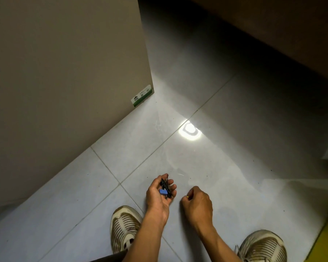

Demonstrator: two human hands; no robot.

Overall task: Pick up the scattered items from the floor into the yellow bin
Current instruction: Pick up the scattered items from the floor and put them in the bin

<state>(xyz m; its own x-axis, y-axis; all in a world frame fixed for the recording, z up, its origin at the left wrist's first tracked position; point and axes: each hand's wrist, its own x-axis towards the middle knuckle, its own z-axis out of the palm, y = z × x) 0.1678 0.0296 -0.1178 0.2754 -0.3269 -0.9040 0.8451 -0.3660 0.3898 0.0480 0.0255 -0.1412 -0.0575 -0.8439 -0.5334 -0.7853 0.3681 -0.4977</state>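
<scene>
Tall cardboard box (65, 72) hems left, yellow bin (327, 241) edge right, glossy tile floor (235, 157) open between. Left hand (160, 192) cups black clips (165, 186), blue piece (162, 191); right hand (197, 202) pinches tiny yellow bit (187, 196).

The only print is on a white and green label (141, 95) stuck at the bottom corner of the beige cabinet (65, 72), just above the floor. It bears a small dark logo and lines of text, all too small to read.
</scene>
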